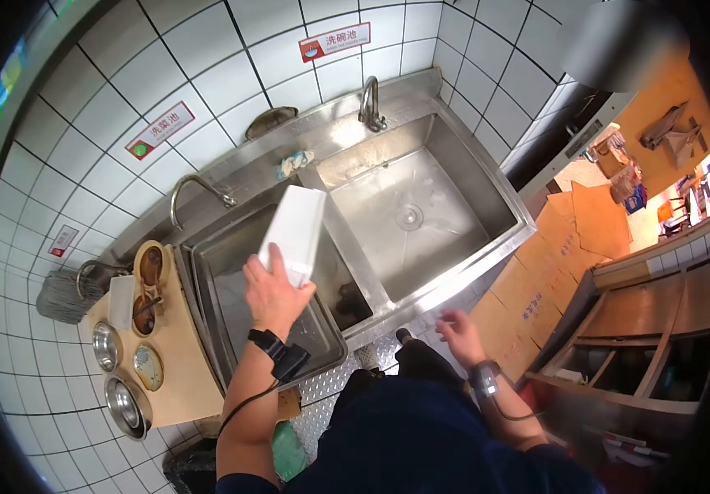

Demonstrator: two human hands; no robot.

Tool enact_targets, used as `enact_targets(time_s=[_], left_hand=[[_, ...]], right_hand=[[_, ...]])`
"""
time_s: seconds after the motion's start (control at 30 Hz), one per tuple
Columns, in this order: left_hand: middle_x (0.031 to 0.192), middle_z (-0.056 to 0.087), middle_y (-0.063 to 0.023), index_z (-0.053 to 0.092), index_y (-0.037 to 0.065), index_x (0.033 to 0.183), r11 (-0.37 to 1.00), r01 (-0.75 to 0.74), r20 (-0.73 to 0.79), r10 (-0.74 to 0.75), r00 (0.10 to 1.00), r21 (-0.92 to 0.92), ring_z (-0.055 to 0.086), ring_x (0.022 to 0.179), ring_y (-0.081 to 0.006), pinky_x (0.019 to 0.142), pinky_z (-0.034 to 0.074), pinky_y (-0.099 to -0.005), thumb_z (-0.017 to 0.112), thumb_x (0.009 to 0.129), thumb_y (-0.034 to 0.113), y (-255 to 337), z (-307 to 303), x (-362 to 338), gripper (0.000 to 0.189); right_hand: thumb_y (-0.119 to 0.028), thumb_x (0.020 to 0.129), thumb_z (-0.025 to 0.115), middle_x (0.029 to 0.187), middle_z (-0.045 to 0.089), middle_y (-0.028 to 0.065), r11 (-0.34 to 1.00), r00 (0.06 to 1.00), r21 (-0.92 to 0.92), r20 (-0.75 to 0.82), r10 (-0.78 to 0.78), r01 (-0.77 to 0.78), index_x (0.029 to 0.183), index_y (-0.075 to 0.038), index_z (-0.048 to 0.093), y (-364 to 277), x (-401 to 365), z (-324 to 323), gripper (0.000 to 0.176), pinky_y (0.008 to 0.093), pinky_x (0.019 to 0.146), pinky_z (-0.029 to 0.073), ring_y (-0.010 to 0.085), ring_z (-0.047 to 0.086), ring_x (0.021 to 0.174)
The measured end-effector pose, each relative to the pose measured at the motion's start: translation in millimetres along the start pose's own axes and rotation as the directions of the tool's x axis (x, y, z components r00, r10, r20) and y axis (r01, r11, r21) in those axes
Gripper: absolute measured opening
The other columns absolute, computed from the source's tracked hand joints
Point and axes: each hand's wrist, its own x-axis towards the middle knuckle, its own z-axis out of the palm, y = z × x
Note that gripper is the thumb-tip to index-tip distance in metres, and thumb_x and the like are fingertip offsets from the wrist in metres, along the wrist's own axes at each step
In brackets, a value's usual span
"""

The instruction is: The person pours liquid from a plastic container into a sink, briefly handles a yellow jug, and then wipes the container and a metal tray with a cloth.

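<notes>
My left hand (273,292) grips a white rectangular container (293,232) and holds it up, tilted, over the middle basin (231,263) of a steel sink unit. My right hand (458,331) hangs free below the sink's front edge with fingers loosely spread and nothing in it. Both wrists wear black bands with cables. The right basin (408,218) has a round drain and holds nothing I can see.
Two taps (370,103) (198,188) rise from the sink's back ledge, with a rag (293,162) between them. A wooden board (170,354) at the left carries several metal bowls and sauce dishes. Cardboard sheets (553,247) and wooden shelving (643,321) stand at the right.
</notes>
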Motion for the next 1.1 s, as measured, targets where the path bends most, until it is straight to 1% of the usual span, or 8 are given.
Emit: enact_targets(time_s=[0.13, 0.23, 0.27, 0.3, 0.5, 0.63, 0.83, 1.1], left_hand=[[0.127, 0.048, -0.0267, 0.048, 0.002, 0.144, 0.935, 0.291, 0.02, -0.293, 0.956, -0.2, 0.055, 0.112, -0.0429, 0.09, 0.054, -0.0505, 0.082, 0.069, 0.034, -47, 19, -5, 0.089], [0.134, 0.049, -0.0239, 0.047, 0.002, 0.144, 0.673, 0.542, 0.027, -0.614, 0.789, -0.503, 0.058, 0.114, -0.0374, 0.09, 0.054, -0.0505, 0.072, 0.079, 0.028, -70, 36, -19, 0.074], [0.136, 0.05, -0.0217, 0.046, 0.003, 0.145, 0.366, 0.562, 0.217, -0.662, 0.717, -0.742, 0.058, 0.117, -0.0344, 0.092, 0.054, -0.0498, 0.066, 0.083, 0.024, -57, 21, -24, 0.068], [0.139, 0.051, -0.0196, 0.046, 0.003, 0.145, -0.009, 0.534, 0.42, -0.63, 0.654, -0.846, 0.058, 0.119, -0.0315, 0.094, 0.053, -0.0491, 0.06, 0.087, 0.021, -40, 6, -30, 0.062], [0.138, 0.054, -0.0144, 0.042, 0.0, 0.145, -0.474, 0.455, 0.576, -0.145, 0.805, -0.754, 0.055, 0.126, -0.0256, 0.103, 0.049, -0.0431, 0.056, 0.09, 0.013, 71, 16, -79, 0.059], [0.137, 0.055, -0.0124, 0.039, -0.002, 0.147, -0.452, 0.628, 0.636, 0.158, 0.755, -0.633, 0.053, 0.128, -0.0219, 0.109, 0.043, -0.037, 0.059, 0.088, 0.005, 167, 33, -117, 0.063], [0.146, 0.049, -0.0108, 0.036, 0.009, 0.153, -0.163, 0.888, 0.774, 0.441, 0.455, -0.429, 0.052, 0.134, -0.0251, 0.104, 0.05, -0.0446, 0.06, 0.095, 0.013, 285, 64, -167, 0.063], [0.125, 0.063, -0.0054, 0.054, 0.008, 0.134, 0.025, 0.992, 0.967, 0.225, 0.118, -0.127, 0.061, 0.116, -0.0216, 0.096, 0.052, -0.0472, 0.063, 0.102, 0.032, 360, 240, -270, 0.041]], right_hand=[[-0.019, 0.098, 0.071, 0.112, 0.069, 0.0102, 0.993, 0.992, 0.026, -0.056, 0.113, -0.112, 0.135, 0.001, 0.057, 11, -38, -8, 0.044, 0.0307, 0.075, 0.057, 0.0166, 0.067, 0.094], [-0.02, 0.099, 0.071, 0.125, 0.064, 0.0131, 0.983, 0.99, 0.124, -0.03, 0.14, -0.136, 0.141, 0.0, 0.052, 10, -52, -6, 0.051, 0.0321, 0.081, 0.057, 0.0191, 0.066, 0.103], [-0.022, 0.099, 0.071, 0.135, 0.061, 0.0151, 0.972, 0.992, 0.197, 0.025, 0.124, -0.127, 0.146, -0.001, 0.049, 10, -53, -7, 0.056, 0.0334, 0.085, 0.057, 0.0208, 0.064, 0.109], [-0.022, 0.099, 0.071, 0.135, 0.061, 0.0151, 0.972, 0.992, 0.197, 0.012, 0.125, -0.125, 0.146, -0.001, 0.049, 2, -55, -6, 0.056, 0.0334, 0.085, 0.057, 0.0208, 0.064, 0.109], [-0.035, 0.102, 0.065, 0.162, 0.033, 0.0185, 0.838, 0.983, 0.54, 0.182, -0.02, -0.083, 0.164, -0.008, 0.018, -55, -74, -7, 0.082, 0.045, 0.11, 0.045, 0.029, 0.046, 0.14], [-0.047, 0.098, 0.062, 0.164, 0.03, 0.0158, 0.65, 0.96, 0.745, 0.042, -0.276, 0.154, 0.164, -0.009, 0.015, -30, -88, -36, 0.089, 0.0496, 0.118, 0.033, 0.0311, 0.036, 0.148], [-0.022, 0.096, 0.059, 0.161, 0.035, 0.0143, 0.61, 0.954, 0.778, -0.278, 0.115, 0.154, 0.162, -0.004, 0.02, 66, -135, -118, 0.078, 0.0445, 0.123, 0.025, 0.0291, 0.031, 0.149], [-0.005, 0.088, 0.055, 0.155, 0.042, 0.0189, 0.761, 0.89, 0.634, -0.258, 0.376, -0.138, 0.161, 0.001, 0.018, 220, -90, -215, 0.082, 0.0381, 0.12, 0.03, 0.0283, 0.04, 0.144]])
